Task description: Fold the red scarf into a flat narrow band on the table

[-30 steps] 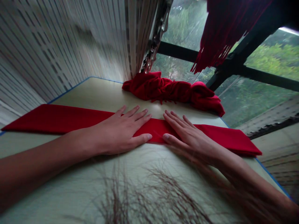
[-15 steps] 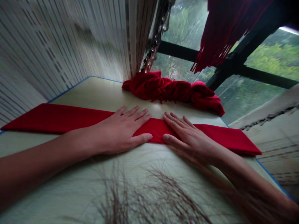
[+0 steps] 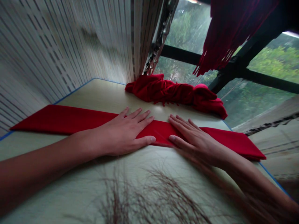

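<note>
A long red cloth [image 3: 60, 119], folded into a flat narrow band, lies across the pale table [image 3: 105, 96] from left to right. My left hand [image 3: 123, 133] rests flat on its middle, fingers stretched out and spread, thumb along the near edge. My right hand [image 3: 191, 141] lies flat beside it on the same band, fingers extended, thumb at the near edge. The two hands nearly touch at the thumbs. Neither hand grips anything.
A crumpled red fringed cloth [image 3: 175, 93] sits at the table's far edge by the window. Another red fringed cloth [image 3: 224, 34] hangs above right. A striped curtain [image 3: 70, 46] borders the left and back. Strands of hair [image 3: 149, 196] hang in the near foreground.
Both hands stay flat on the red band. The view has shifted slightly, so everything sits a little lower and to the right in the picture.
</note>
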`<action>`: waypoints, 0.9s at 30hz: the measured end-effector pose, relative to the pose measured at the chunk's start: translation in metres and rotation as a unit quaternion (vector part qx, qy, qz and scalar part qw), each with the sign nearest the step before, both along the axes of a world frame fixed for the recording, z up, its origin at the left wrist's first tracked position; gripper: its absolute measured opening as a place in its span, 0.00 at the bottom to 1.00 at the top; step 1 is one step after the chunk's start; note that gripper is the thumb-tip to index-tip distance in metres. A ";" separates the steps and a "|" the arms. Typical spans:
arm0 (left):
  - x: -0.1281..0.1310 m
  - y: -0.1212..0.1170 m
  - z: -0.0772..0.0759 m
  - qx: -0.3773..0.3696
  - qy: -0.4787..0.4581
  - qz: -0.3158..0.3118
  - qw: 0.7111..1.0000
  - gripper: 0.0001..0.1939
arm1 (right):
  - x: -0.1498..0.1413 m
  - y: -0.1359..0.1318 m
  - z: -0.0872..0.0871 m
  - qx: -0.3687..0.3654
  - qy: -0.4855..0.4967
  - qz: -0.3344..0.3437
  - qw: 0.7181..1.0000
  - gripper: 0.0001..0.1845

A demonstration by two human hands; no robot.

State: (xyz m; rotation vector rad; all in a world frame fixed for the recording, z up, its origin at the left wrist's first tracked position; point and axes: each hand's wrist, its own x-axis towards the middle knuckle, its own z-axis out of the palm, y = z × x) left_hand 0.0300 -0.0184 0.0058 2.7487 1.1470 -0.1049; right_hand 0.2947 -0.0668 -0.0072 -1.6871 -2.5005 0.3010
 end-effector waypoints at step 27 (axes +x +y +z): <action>0.001 -0.003 0.003 -0.005 -0.005 0.001 1.000 0.41 | -0.008 0.005 -0.008 0.017 -0.009 0.011 1.000 0.42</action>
